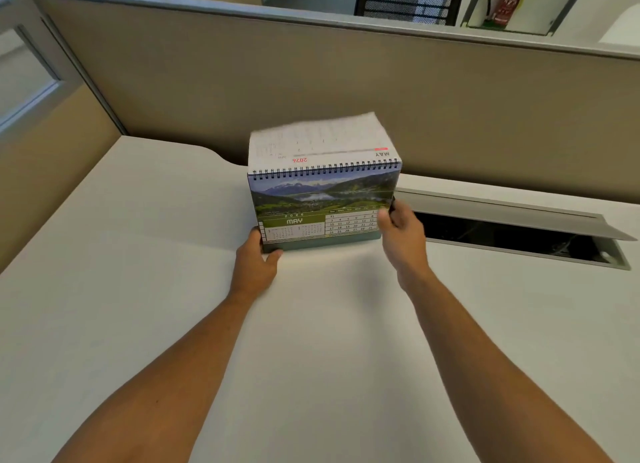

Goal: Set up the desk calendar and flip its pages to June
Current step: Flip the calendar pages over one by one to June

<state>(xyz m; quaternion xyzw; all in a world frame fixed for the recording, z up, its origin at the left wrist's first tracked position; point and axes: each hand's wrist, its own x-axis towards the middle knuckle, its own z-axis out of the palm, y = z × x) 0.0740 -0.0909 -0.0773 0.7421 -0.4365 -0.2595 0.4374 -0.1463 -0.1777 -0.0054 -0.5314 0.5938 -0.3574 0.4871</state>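
Observation:
A spiral-bound desk calendar [322, 206] stands upright on the white desk [138, 289], near the partition. Its front page shows a mountain landscape and the word MAY. One page [318, 140] is swung up over the spiral, blurred, with MAY and 2026 upside down on it. My left hand [258, 254] grips the calendar's lower left corner, thumb under the base. My right hand [398, 227] is at the lower right edge of the front page, its fingers touching that edge. Whether they pinch the page is not visible.
A beige cubicle partition [346, 91] rises right behind the calendar. To the right, a cable hatch [519, 234] in the desk stands with its lid up. A fire extinguisher [509, 1] hangs on the far wall.

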